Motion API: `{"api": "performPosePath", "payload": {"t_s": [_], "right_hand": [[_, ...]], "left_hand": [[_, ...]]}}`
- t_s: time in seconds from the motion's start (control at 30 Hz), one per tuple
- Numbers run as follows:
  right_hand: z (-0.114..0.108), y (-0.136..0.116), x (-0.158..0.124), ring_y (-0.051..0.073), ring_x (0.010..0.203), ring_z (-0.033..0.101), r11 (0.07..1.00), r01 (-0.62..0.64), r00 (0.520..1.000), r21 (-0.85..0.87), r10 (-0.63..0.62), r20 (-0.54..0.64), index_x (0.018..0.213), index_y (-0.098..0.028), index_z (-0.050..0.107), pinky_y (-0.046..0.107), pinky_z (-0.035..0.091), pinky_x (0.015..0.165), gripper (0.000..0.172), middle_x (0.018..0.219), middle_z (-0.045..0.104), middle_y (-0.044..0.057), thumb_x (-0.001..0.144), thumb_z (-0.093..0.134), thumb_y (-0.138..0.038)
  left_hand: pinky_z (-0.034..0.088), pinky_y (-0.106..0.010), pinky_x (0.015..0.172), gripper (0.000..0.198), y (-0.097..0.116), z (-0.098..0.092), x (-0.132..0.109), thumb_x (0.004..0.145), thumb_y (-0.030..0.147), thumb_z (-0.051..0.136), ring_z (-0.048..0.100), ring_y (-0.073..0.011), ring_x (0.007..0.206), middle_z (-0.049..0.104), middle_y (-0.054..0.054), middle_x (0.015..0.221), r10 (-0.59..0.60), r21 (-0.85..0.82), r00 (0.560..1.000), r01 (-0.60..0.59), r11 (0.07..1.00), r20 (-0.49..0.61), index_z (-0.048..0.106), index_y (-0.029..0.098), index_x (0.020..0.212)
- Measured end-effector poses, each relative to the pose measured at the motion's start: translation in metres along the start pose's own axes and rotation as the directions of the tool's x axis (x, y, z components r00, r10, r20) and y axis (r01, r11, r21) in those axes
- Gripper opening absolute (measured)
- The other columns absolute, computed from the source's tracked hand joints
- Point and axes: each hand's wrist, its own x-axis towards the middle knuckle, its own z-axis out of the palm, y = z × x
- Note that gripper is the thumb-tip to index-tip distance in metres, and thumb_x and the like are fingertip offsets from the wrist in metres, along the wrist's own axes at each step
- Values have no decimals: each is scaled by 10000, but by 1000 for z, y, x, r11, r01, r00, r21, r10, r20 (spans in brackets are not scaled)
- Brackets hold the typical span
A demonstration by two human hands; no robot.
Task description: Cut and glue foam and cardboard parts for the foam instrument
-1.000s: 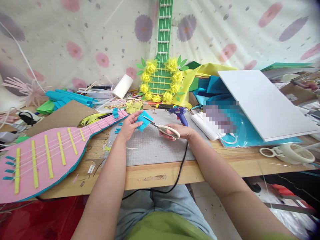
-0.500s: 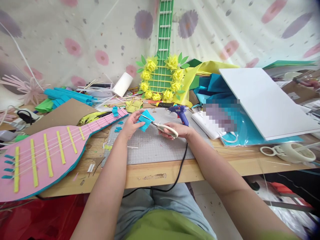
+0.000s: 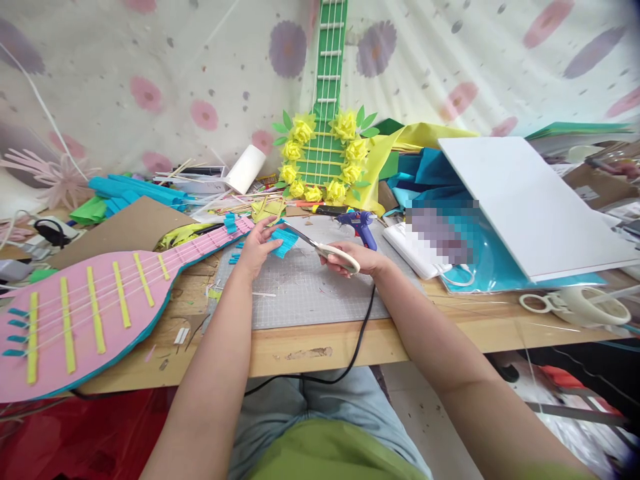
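My left hand [image 3: 259, 249] is closed on a small piece of blue crepe paper [image 3: 285, 242] above the cutting mat. My right hand [image 3: 357, 259] grips white-handled scissors [image 3: 306, 238], whose blades point left to the paper's upper edge. Several small blue paper rolls [image 3: 237, 253] lie on the mat just left of the paper. Beside my left arm rests a pink paper lute shape [image 3: 107, 300] with yellow strips, pale strings and a blue edge. A blue glue gun [image 3: 361, 225] lies behind my right hand.
A green paper instrument with yellow flowers [image 3: 327, 157] stands at the back. The grey cutting mat [image 3: 300, 300] lies on the wooden table [image 3: 345, 343]. On the right are a white board [image 3: 530, 207] and a tape roll [image 3: 600, 310]. A black cord [image 3: 364, 333] hangs over the front edge.
The scissors have moved slightly right and up along the paper's upper edge. The blue paper now hangs lower and further from the blades, and my left hand has shifted a little left.
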Motion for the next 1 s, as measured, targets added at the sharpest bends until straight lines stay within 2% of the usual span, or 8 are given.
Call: {"api": "performPosePath", "payload": {"t_s": [0.1, 0.17, 0.27, 0.33, 0.43, 0.67, 0.83, 1.0], "right_hand": [[2, -1, 1, 46, 400, 367, 997, 58, 995, -41, -61, -79, 824, -147, 486, 190, 298, 373, 487, 523, 422, -70, 680, 591, -601], [4, -2, 5, 67, 432, 393, 982, 10, 967, -188, -57, -249, 784, -161, 482, 209, 316, 409, 458, 536, 440, -51, 702, 555, -606], [7, -1, 9, 140, 594, 516, 817, -288, 806, -500, -75, -587, 757, -170, 503, 250, 368, 529, 385, 651, 545, 26, 746, 531, -554], [9, -2, 11, 206, 763, 570, 642, -468, 732, -607, -103, -673, 818, -159, 537, 283, 392, 638, 313, 796, 603, 92, 791, 508, -469], [12, -2, 12, 262, 947, 565, 480, -571, 723, -666, -89, -685, 948, -116, 541, 312, 395, 771, 266, 1004, 597, 166, 818, 493, -343], [19, 1, 21, 259, 989, 538, 335, -645, 666, -687, -196, -720, 1096, -53, 459, 314, 405, 793, 329, 1092, 542, 181, 826, 490, -238], [21, 9, 27, 276, 978, 505, 205, -625, 702, -753, -272, -658, 1023, -58, 522, 357, 388, 812, 247, 1041, 551, 185, 839, 426, -192], [24, 5, 27, 277, 997, 469, 189, -603, 706, -775, -327, -629, 992, -95, 570, 366, 377, 831, 254, 1035, 556, 170, 850, 405, -225]], "left_hand": [[449, -206, 546, 751, 1, -2, 0, 561, 150, 676, 619, -124, 704, 647, -90, 1043, -70, -35, 994, 68, 997, -82, 417, 206, 1264], [430, -195, 508, 732, 1, -2, 0, 549, 123, 669, 604, -107, 628, 667, -81, 972, -134, -38, 986, 131, 991, -100, 440, 195, 1240], [425, -196, 502, 605, 0, -3, -1, 528, 108, 670, 599, -106, 610, 675, -72, 899, -205, 2, 977, 205, 979, -62, 536, 156, 1116], [430, -204, 511, 496, 0, -2, -2, 520, 114, 670, 600, -111, 615, 675, -77, 893, -233, 42, 972, 235, 971, -43, 583, 133, 1007], [437, -212, 533, 398, 2, 0, -3, 510, 117, 666, 598, -109, 629, 676, -88, 923, -226, 47, 972, 229, 972, -65, 596, 123, 902], [427, -182, 524, 414, 19, -8, 17, 495, 128, 663, 583, -87, 656, 663, -72, 1003, -3, -45, 976, -7, 999, -220, 565, 160, 897], [383, -151, 461, 359, 52, -20, 60, 526, 88, 617, 544, -64, 618, 658, -41, 1003, 218, 86, 892, -200, 976, -396, 534, 183, 863], [415, -171, 529, 348, 74, -39, 92, 623, 21, 550, 551, -74, 693, 620, -46, 1029, 273, 195, 813, -200, 960, -514, 483, 154, 937]]}}
